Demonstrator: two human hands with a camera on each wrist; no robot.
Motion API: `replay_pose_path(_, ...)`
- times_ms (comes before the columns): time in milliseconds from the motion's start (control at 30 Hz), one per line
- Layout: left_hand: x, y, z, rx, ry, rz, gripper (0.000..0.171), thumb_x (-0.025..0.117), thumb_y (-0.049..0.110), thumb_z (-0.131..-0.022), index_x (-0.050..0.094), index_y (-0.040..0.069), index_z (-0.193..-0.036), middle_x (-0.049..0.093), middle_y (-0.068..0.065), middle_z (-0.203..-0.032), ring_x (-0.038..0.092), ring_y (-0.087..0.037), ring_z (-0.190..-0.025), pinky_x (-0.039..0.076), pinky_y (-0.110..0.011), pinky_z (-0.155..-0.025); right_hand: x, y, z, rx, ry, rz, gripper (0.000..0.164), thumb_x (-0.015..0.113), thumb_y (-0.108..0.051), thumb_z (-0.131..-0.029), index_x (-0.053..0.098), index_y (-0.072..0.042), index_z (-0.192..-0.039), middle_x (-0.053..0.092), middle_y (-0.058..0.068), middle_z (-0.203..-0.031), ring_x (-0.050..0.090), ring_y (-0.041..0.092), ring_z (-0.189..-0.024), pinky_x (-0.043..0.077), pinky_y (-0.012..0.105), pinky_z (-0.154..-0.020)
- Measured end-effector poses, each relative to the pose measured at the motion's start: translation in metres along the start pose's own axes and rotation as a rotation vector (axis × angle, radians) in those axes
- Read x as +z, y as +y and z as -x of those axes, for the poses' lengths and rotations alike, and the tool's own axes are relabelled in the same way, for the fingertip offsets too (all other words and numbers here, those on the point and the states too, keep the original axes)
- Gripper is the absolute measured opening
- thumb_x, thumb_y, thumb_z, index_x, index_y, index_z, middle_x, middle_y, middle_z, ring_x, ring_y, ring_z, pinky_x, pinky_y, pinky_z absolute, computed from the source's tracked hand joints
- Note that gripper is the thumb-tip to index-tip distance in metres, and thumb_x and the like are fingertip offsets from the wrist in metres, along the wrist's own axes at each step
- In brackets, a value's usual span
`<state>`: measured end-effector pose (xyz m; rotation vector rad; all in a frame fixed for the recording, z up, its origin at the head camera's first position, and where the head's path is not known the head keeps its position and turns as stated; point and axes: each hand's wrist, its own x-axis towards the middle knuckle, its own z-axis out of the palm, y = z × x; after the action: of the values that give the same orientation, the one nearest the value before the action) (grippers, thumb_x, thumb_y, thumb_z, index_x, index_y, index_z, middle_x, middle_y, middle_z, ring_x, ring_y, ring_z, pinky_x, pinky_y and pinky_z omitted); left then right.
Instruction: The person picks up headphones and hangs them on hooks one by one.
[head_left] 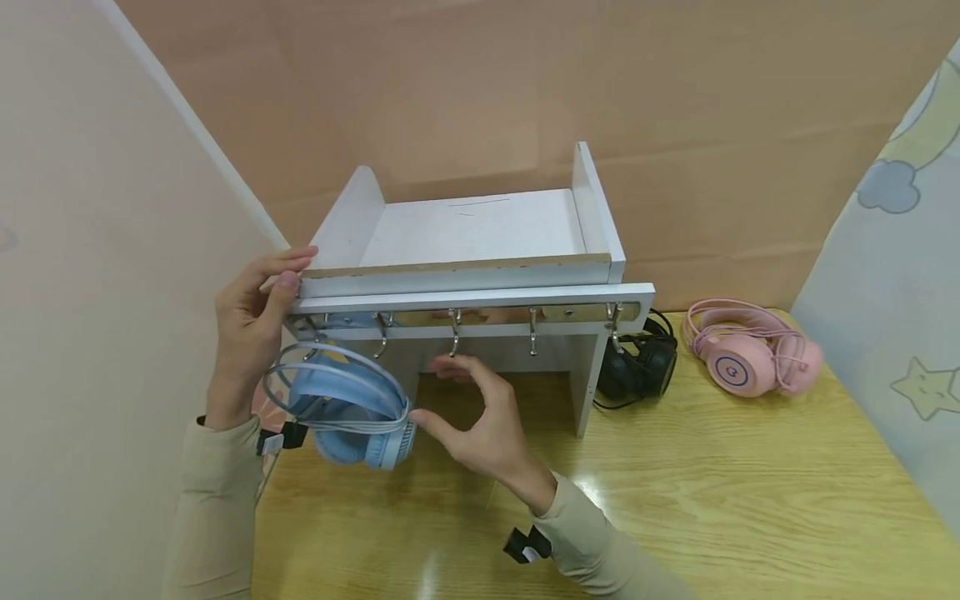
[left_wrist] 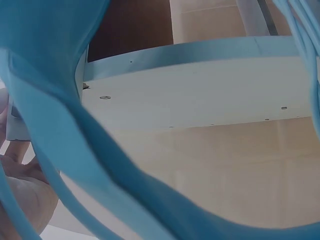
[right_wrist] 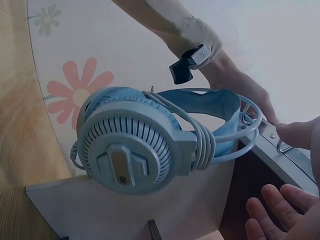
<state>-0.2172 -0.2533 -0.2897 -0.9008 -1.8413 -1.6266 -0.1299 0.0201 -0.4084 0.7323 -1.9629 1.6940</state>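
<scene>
Blue headphones (head_left: 348, 408) hang by their headband at the leftmost hook of a white shelf rack (head_left: 480, 297), their cord wound in loops round one side. In the right wrist view, the slatted ear cup (right_wrist: 127, 150) faces the camera. My left hand (head_left: 251, 321) grips the left end of the rack's hook rail, thumb in front and fingers over the top. The headband (left_wrist: 95, 145) covers much of the left wrist view. My right hand (head_left: 487, 425) is just right of the headphones, below the rail, with thumb and fingers spread and nothing between them.
Several metal hooks (head_left: 455, 333) line the rail. Black headphones (head_left: 637, 367) lie beside the rack's right leg, and pink headphones (head_left: 742, 362) lie farther right on the wooden table (head_left: 720, 500). A pale wall panel (head_left: 112, 275) stands close on the left.
</scene>
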Motion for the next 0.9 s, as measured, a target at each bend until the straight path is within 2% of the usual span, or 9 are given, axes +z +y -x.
replay_pose_path(200,0.002,0.0,-0.002,0.01,-0.018,-0.021,0.022,0.057,-0.009,-0.103,0.068,-0.017,-0.12,0.076,-0.008,-0.132,0.069,-0.021,-0.128,0.058,-0.021,-0.102,-0.009,0.001,0.008,-0.012,0.048,0.055,0.058,0.092,-0.019,-0.083,0.067,-0.011,-0.134,0.074,0.003,-0.128,0.069,0.022,-0.117,0.057,0.037,-0.103)
replay_pose_path(333,0.001,-0.001,-0.002,0.008,-0.024,-0.02,0.022,0.056,-0.009,-0.103,0.067,-0.017,-0.12,0.076,-0.008,-0.133,0.069,-0.021,-0.129,0.058,-0.021,-0.102,-0.016,0.006,0.014,0.001,0.059,0.068,0.058,0.092,-0.018,-0.082,0.067,-0.009,-0.133,0.074,0.003,-0.128,0.069,0.023,-0.117,0.056,0.037,-0.103)
replay_pose_path(667,-0.001,-0.001,0.0,0.002,-0.017,-0.029,0.022,0.057,-0.008,-0.103,0.067,-0.017,-0.12,0.075,-0.008,-0.134,0.069,-0.02,-0.127,0.058,-0.021,-0.1,-0.04,0.021,0.027,0.065,0.106,0.094,0.056,0.091,-0.016,-0.083,0.068,-0.009,-0.133,0.074,0.004,-0.125,0.07,0.03,-0.115,0.056,0.046,-0.102)
replay_pose_path(900,-0.002,0.0,0.0,-0.001,-0.015,-0.031,0.021,0.057,-0.008,-0.103,0.067,-0.017,-0.12,0.075,-0.008,-0.134,0.069,-0.021,-0.126,0.058,-0.021,-0.101,-0.063,0.024,0.03,0.054,0.173,0.086,0.055,0.089,-0.005,-0.082,0.067,-0.001,-0.132,0.074,0.009,-0.125,0.07,0.03,-0.115,0.055,0.035,-0.104)
